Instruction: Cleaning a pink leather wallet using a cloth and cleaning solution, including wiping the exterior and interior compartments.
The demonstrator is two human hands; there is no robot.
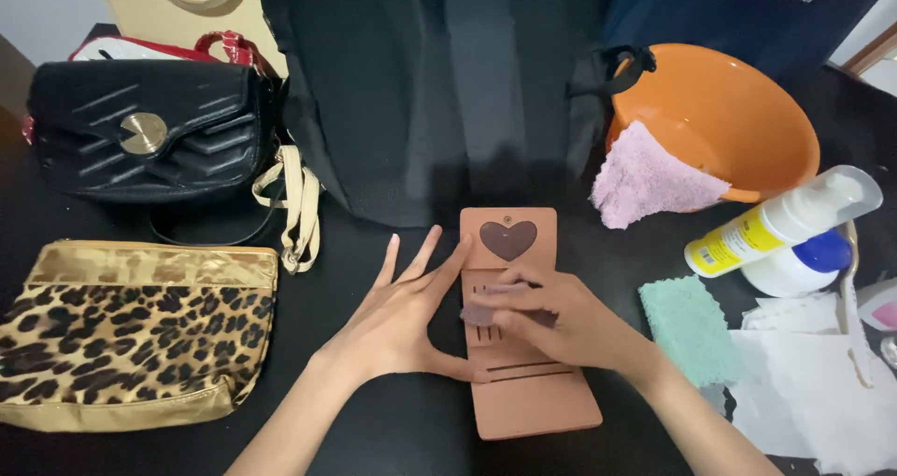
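Several bags crowded the black surface (392, 429), and the largest of them, a black fabric backpack (430, 93), stood at the far middle. To its left sat a black quilted handbag with a round gold clasp (140, 135), and nearer on the left lay a leopard-print zip pouch with gold trim (131, 331). On the far right an orange plastic bowl (738, 112) held a pink terry cloth (649, 182) draped over its rim. Nearer on the right lay a white pump bottle with a yellow label (780, 219) on its side, beside a mint-green sponge cloth (687, 331) and some crumpled white tissues (813, 392).

At the near middle lay the smallest bag item, an opened tan-pink leather wallet with a heart-shaped cutout (523, 355), flat on the surface with its card slots facing up. The left hand (402, 317) pressed against the wallet's left edge, fingers spread and uncurled, thumb on the lower slots, steadying rather than clasping. The right hand (561, 322) rested on top of the wallet's middle, its grip pinched closed on a small mauve wipe or cloth (481, 313), blurred in the view.

By my reading, the step in hand was wiping the wallet's inner face. A next move would call for steady pressure from the left hand while the pinched cloth travelled along the slots, directly under the right fingers.
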